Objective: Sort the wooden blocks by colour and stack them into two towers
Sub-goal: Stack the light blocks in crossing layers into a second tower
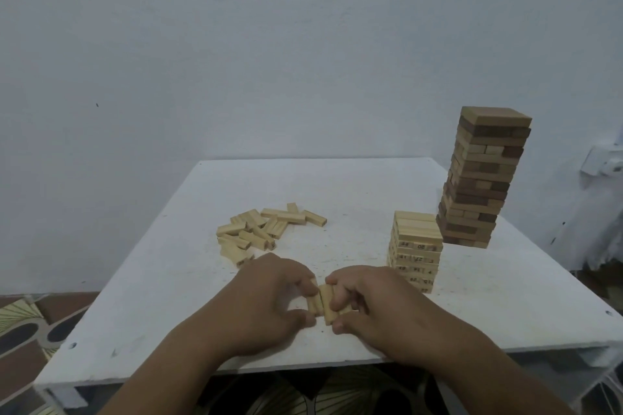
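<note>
My left hand (269, 300) and right hand (367, 303) meet at the bench's (168, 330) near edge, each grip pinching one side of a few pale blocks (325, 303) laid side by side, I judge to square them into a layer. The blocks sit between the fingertips, on the surface. The pale tower (416, 249) stands just right (numbers on its ends), the dark tower (485, 178) behind it; the loose pile (263, 232) waits left.
</note>
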`<state>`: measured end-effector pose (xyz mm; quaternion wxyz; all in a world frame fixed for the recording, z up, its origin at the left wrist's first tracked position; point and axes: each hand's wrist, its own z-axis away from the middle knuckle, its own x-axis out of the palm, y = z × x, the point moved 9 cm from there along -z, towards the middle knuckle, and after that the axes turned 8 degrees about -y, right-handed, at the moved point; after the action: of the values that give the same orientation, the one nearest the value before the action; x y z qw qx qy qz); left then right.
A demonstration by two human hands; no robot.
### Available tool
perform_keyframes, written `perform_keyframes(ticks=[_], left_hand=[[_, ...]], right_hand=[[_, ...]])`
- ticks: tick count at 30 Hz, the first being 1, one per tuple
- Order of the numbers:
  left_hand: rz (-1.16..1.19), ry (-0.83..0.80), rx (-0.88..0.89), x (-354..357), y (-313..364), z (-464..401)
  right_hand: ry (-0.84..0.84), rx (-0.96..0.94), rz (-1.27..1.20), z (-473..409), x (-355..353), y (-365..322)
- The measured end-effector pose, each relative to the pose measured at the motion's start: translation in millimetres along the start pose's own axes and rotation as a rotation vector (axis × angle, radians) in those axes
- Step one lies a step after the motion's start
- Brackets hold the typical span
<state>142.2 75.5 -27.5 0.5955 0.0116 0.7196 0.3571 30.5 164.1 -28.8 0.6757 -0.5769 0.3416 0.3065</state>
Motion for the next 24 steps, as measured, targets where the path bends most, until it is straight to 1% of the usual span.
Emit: perform_keyframes(ticks=[6, 11, 14, 17, 24], left_hand=[[0.054, 0.087, 0.047, -4.5, 8.8, -0.8], [0.155, 0.271, 0.233, -32.9, 36.8, -1.1], [0.174, 0.338, 0.321, -42.5, 60.8, -10.8], [0.183, 0.35, 0.358, -39.6, 80.4, -25.0], [0.273, 0.314, 0.391, -24.6, 108.5, -55.1]], right_hand=[[0.077, -0.069, -0.012, 2.7, -6.4, -6.3], [0.292, -0.131, 0.014, 17.7, -48.2, -22.9], [0.39, -0.121, 0.03, 30.3, -77.7, -27.6], [0.459, -0.072, 0.08, 41.4, -99.5, -18.2], [0.585, -0.086, 0.092, 61.4, -131.2, 10.2]])
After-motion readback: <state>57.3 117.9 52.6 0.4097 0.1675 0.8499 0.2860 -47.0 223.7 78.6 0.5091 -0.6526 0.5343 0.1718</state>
